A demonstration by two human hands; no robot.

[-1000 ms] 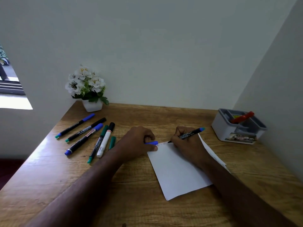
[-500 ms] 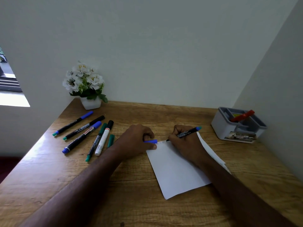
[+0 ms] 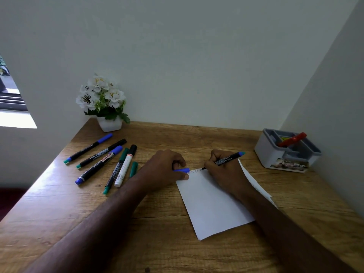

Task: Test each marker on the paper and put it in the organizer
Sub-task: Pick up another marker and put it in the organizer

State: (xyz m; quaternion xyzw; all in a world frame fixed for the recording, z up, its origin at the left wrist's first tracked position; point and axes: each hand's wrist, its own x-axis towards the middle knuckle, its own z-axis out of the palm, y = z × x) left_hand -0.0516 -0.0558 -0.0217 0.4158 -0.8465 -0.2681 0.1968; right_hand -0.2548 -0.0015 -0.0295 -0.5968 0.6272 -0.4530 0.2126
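- Right hand [image 3: 226, 172]: fingers curled round the black marker [image 3: 226, 160], tip down at the top edge of the paper [image 3: 214, 203], in a writing grip for the test.
- Left hand [image 3: 165, 170]: pinches the blue cap [image 3: 182, 170] and rests at the sheet's top corner, apparently steadying it.
- Organizer [image 3: 275, 154]: at the desk's right, well apart, already holding a red marker [image 3: 292, 139].
- Untested markers [image 3: 102, 160]: grouped at left.

At frame centre the right hand [image 3: 226, 174] grips a black marker [image 3: 226, 159], tip on the top edge of the paper [image 3: 212, 205]. The left hand [image 3: 165, 168] pinches a blue cap [image 3: 182, 170] at the paper's upper left corner. Six markers [image 3: 110, 160] lie at left on the worktop [image 3: 59, 213]. A grey organizer [image 3: 275, 154] at right holds a red marker [image 3: 292, 139]. White flowers [image 3: 102, 99] stand upper left.
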